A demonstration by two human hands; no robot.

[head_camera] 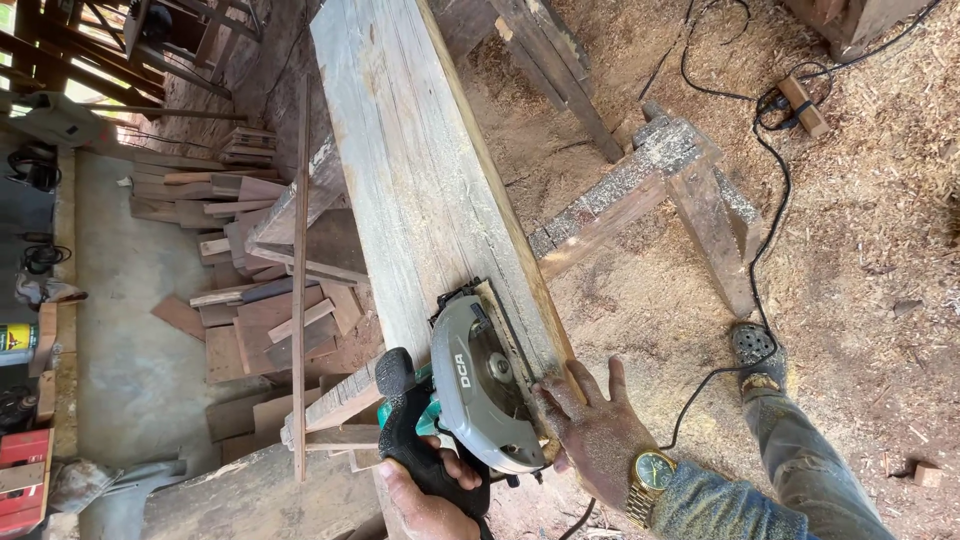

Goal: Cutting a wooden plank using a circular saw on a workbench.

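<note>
Circular saw (pixel 480 385) on plank (pixel 410 170), sawhorse (pixel 660 190) and offcuts (pixel 260 320) alongside.

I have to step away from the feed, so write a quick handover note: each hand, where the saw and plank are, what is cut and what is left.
Left hand: gripping the black handle of the circular saw.
Right hand: flat, fingers spread, on the plank's near right edge beside the saw guard.
Plank: long grey board lying across a sawhorse, running away from the person.
Saw sits on the plank's near end, by its right edge.
Done: no cut line is visible ahead of the saw.
Left: nearly the whole length ahead looks uncut. Cord trails right over the sawdust.
</note>
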